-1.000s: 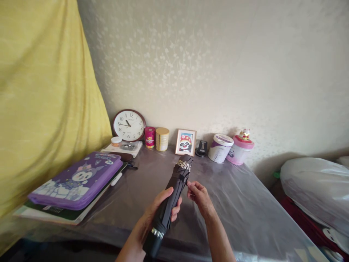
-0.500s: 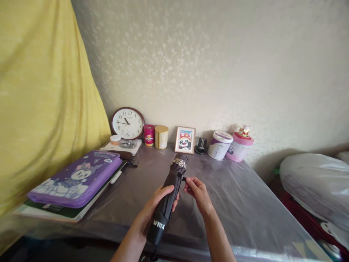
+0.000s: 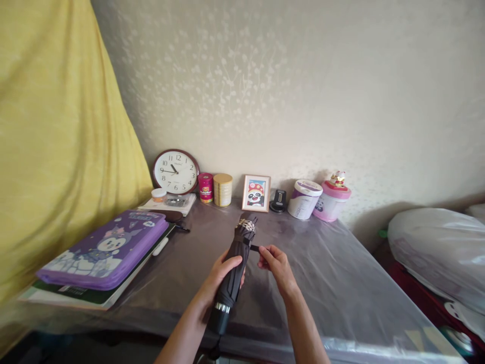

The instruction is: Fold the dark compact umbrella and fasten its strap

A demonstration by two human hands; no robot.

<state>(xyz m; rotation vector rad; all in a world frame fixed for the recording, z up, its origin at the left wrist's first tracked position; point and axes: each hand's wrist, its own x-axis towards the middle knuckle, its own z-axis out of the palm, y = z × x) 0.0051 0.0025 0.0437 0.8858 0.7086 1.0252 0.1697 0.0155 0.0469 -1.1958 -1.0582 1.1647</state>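
The left hand [image 3: 223, 270] wraps around the middle of a folded black umbrella [image 3: 231, 278], its thumb along the top and fingertips showing on the far side. The right hand [image 3: 275, 260] pinches the end of the umbrella's closure strap [image 3: 255, 248] between thumb and forefinger, stretching it out to the right. The umbrella is held above the near part of the table [image 3: 322, 283], handle toward the near edge, pale rib tips toward the far edge.

Along that far edge stand, from the far left corner, a wall clock [image 3: 176, 172], a magenta can [image 3: 205, 188], a yellow-lidded canister [image 3: 223, 190], a framed panda picture [image 3: 256, 193], a black stand [image 3: 279, 201], a purple-and-white tub [image 3: 305, 200] and, by the far right corner, a pink-lidded jar [image 3: 332, 203] topped by a lucky-cat figurine [image 3: 337, 180]. Near the left edge, a purple zip folder [image 3: 106, 247] lies on a dark green book [image 3: 81, 294].
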